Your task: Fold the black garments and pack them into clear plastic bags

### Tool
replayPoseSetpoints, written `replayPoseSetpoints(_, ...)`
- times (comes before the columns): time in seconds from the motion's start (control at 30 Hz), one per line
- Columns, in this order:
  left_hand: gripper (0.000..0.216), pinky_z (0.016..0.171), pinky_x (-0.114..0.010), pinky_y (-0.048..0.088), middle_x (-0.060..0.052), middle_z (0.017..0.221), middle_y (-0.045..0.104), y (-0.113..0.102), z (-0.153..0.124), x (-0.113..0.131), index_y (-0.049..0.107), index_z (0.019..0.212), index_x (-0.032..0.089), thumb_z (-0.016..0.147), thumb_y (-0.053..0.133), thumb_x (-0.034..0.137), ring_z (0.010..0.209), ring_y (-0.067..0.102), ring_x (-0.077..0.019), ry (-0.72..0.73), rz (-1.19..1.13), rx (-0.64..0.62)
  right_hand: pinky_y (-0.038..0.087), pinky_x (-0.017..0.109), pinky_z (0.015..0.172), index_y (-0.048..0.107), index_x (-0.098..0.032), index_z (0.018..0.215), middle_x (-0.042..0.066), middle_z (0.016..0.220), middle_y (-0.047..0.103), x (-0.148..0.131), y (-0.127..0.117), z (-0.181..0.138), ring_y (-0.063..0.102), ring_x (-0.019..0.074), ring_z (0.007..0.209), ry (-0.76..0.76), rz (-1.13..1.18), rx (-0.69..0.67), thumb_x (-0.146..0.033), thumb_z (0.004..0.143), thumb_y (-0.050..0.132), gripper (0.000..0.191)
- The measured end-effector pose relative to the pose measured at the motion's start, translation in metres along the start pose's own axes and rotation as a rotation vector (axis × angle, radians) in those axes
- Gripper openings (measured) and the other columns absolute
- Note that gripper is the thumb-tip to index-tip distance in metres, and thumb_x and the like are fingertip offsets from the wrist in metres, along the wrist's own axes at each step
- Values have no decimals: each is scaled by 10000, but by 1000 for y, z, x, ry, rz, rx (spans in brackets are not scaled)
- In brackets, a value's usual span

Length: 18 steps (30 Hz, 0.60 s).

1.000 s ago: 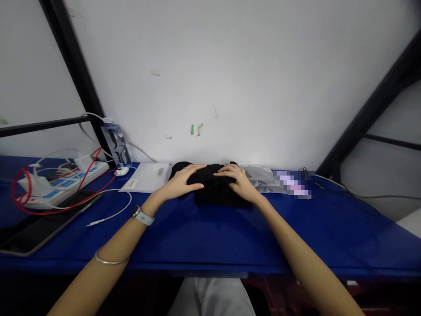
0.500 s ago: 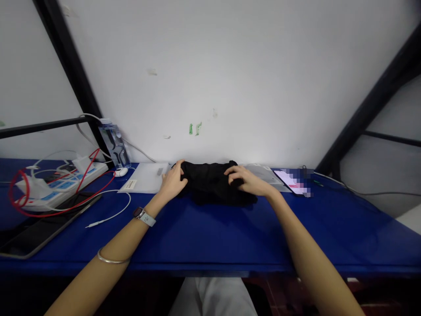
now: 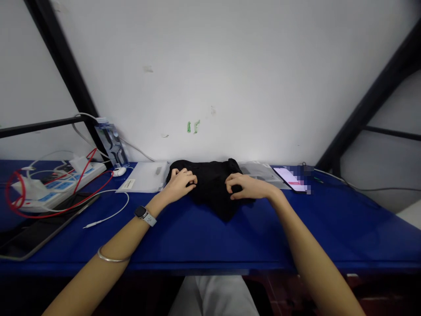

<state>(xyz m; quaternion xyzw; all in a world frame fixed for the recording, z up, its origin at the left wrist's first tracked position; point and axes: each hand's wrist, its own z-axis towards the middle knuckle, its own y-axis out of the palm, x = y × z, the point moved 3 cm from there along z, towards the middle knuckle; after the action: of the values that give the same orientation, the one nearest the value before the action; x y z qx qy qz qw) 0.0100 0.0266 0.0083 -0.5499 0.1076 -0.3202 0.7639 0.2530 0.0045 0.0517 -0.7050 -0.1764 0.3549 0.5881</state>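
A bundle of black cloth (image 3: 213, 184) lies crumpled on the blue table near the wall, with one pointed corner hanging toward me. On its left part is my left hand (image 3: 180, 184), fingers curled into the fabric and thumb bent inward. My right hand (image 3: 248, 186) is at the cloth's right side, its thumb and fingers bent together around a bit of the dark fabric. Folds and black colour hide what kind of garment or item it is, and exactly how much fabric each hand grips.
Left of the cloth lie a clear plastic bag (image 3: 144, 175), a white earphone case (image 3: 119, 171) and a water bottle (image 3: 112, 142). Farther left are a power strip (image 3: 62, 184) with cables and a tablet (image 3: 42, 228). To the right are another clear bag (image 3: 263, 172) and a phone (image 3: 291, 179).
The front part of the cloth has come down toward me into a point. My left hand has shifted right and inward over the cloth; my right hand is slightly lower.
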Motion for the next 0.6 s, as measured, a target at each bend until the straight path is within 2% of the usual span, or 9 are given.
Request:
replayPoseSetpoints(0.07, 79, 884, -421, 305, -7, 783, 617, -3, 2, -6, 571, 798, 204, 848, 519, 237, 874, 543, -201, -87, -44, 94, 393, 365, 887, 555, -213, 763, 49, 1022, 606, 2, -7, -2, 543, 214, 985, -18, 80, 115, -292, 767, 575, 82)
replayPoseSetpoints(0.17, 78, 789, -349, 392, 20, 710, 596, -15, -1, -23, 524, 905, 215, 833, 494, 226, 716, 564, -161, -325, -268, 381, 429, 323, 741, 489, -218, 752, 22, 828, 596, 12, -20, -8, 551, 173, 799, 40, 279, 378, -268, 778, 530, 69)
replayPoseSetpoints(0.27, 397, 652, -277, 433, 76, 602, 533, -27, -9, -41, 446, 1166, 238, 774, 484, 191, 568, 547, -136, -514, -525, 630, 407, 290, 612, 458, -235, 846, -24, 675, 517, 25, -28, -13, 519, 144, 653, 119, 502, 649, -277, 777, 528, 107)
replayPoseSetpoints(0.33, 512, 615, -255, 445, 88, 557, 515, -34, -12, -48, 450, 1236, 235, 728, 475, 174, 529, 551, -127, -563, -660, 675, 402, 281, 586, 435, -255, 985, -45, 656, 498, 33, -29, -13, 516, 139, 616, 131, 601, 784, -278, 783, 523, 222)
replayPoseSetpoints(0.4, 483, 589, -243, 454, 70, 550, 539, -41, -11, -52, 542, 1171, 191, 695, 462, 177, 512, 560, -121, -563, -798, 642, 419, 286, 606, 409, -272, 1063, -45, 683, 512, 37, -32, -12, 533, 142, 633, 115, 627, 889, -275, 796, 511, 286)
replayPoseSetpoints(0.47, 445, 586, -239, 468, 50, 560, 571, -52, -8, -51, 596, 1105, 153, 680, 469, 189, 509, 574, -118, -515, -893, 616, 430, 294, 636, 423, -273, 1046, -40, 700, 518, 36, -39, -12, 541, 142, 657, 81, 584, 987, -269, 806, 507, 254)
replayPoseSetpoints(0.6, 500, 596, -244, 491, 66, 531, 575, -94, -6, -34, 591, 1173, 170, 680, 508, 199, 504, 600, -128, -353, -860, 673, 426, 304, 654, 465, -270, 1018, -42, 682, 495, 21, -67, -23, 523, 142, 668, -11, 452, 1180, -239, 814, 525, 215)
